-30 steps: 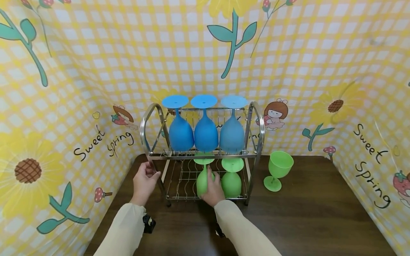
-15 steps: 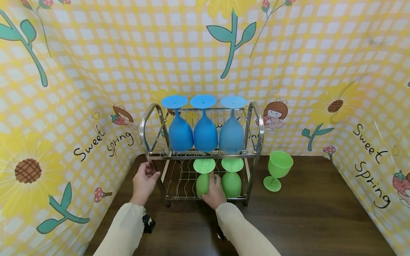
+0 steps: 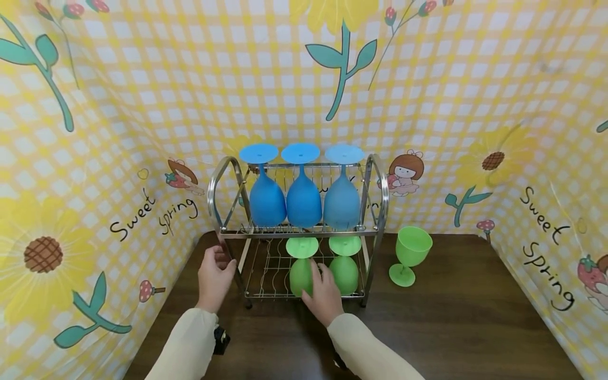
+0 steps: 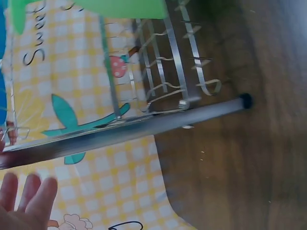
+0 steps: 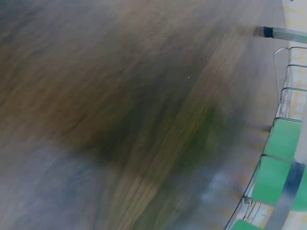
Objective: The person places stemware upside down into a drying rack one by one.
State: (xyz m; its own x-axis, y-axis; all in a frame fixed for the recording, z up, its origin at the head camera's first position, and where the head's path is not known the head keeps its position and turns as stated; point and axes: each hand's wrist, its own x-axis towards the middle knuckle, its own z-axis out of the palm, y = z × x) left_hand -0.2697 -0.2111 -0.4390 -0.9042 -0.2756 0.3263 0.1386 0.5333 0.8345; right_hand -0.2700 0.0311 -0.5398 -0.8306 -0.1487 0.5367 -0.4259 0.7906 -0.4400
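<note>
Two green goblets stand upside down on the lower tier of a metal dish rack (image 3: 299, 234) in the head view. My right hand (image 3: 325, 296) is in front of them, fingers extended and loosely spread, fingertips beside the bowl of the left goblet (image 3: 299, 277). To its right is the other goblet (image 3: 345, 277), partly covered by that hand. Beside the rack's left post is my left hand (image 3: 215, 278), fingers relaxed. In the left wrist view its fingers (image 4: 42, 197) are held away from the metal post (image 4: 129, 129).
Three upside-down blue goblets line the upper tier, the middle goblet (image 3: 304, 203) among them. A third green goblet (image 3: 414, 248) stands upright on the dark wooden table (image 3: 456, 311), right of the rack. A yellow checked cloth (image 3: 266, 79) hangs behind and at both sides.
The left green goblet's foot has come forward from under the upper shelf. My right hand has loosened from its bowl and drawn back rightward. My left hand has eased slightly off the post.
</note>
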